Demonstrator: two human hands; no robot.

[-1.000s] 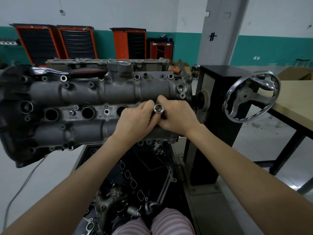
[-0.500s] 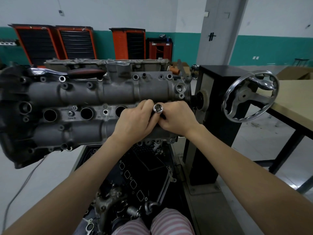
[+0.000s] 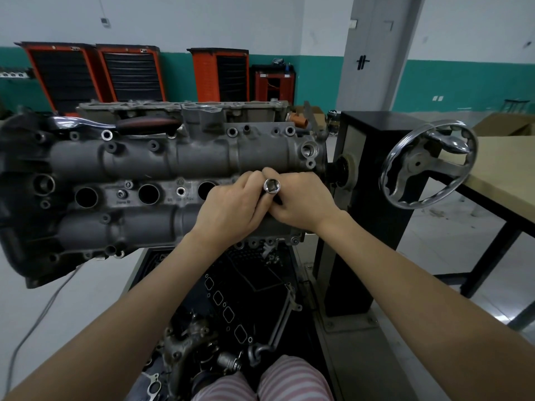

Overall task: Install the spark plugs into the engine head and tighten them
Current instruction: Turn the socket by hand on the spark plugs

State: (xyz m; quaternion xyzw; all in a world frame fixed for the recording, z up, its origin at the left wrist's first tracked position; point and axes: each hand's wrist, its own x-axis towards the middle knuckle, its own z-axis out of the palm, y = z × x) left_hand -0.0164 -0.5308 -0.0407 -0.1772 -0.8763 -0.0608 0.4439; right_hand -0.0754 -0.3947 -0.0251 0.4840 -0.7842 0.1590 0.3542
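Head view shows me both hands meeting at the right end of the engine head [image 3: 121,169], over the last plug hole in the middle row. My left hand [image 3: 228,209] has its fingers curled round the shaft of a socket tool [image 3: 271,186], and my right hand [image 3: 304,201] pinches it from the other side; only the tool's shiny square-drive end sticks up between them. I cannot see a spark plug, so whether one sits on the tool's lower end, down in the hole, I cannot tell. Three other plug holes [image 3: 148,194] to the left stand open and dark, so I judge most of the job is still ahead. A ratchet handle [image 3: 144,123] lies on the far edge of the engine head, well apart from my hands.

The risk I see is starting the thread crooked: if the tool leans while I twist by hand, the plug could cross-thread in the soft metal. A slipping grip could also drop the plug hard into the hole and close its gap.
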